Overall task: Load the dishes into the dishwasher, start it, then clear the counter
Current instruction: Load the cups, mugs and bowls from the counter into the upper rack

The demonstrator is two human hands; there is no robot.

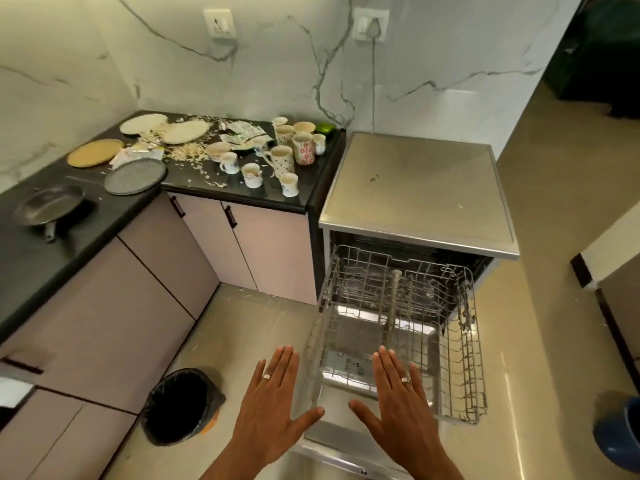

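The steel dishwasher (415, 188) stands open at the right, its door folded down. Its wire rack (460, 341) is pulled out over the door and holds nothing. My left hand (273, 407) and my right hand (401, 407) hover flat, fingers straight, above the door's front edge, touching nothing. On the black counter (242, 194) stand several patterned mugs (282, 161) and cups. Several plates (185, 131) lie there among scattered food scraps and wrappers. A grey plate (135, 176) and a dark pan (50, 204) sit further left.
A black-lined bin (181, 405) stands on the floor left of my hands. Pink cabinets (114, 306) run under the L-shaped counter. A blue bowl (620, 434) sits on the floor at far right. Crumbs lie on the floor near the cabinet corner.
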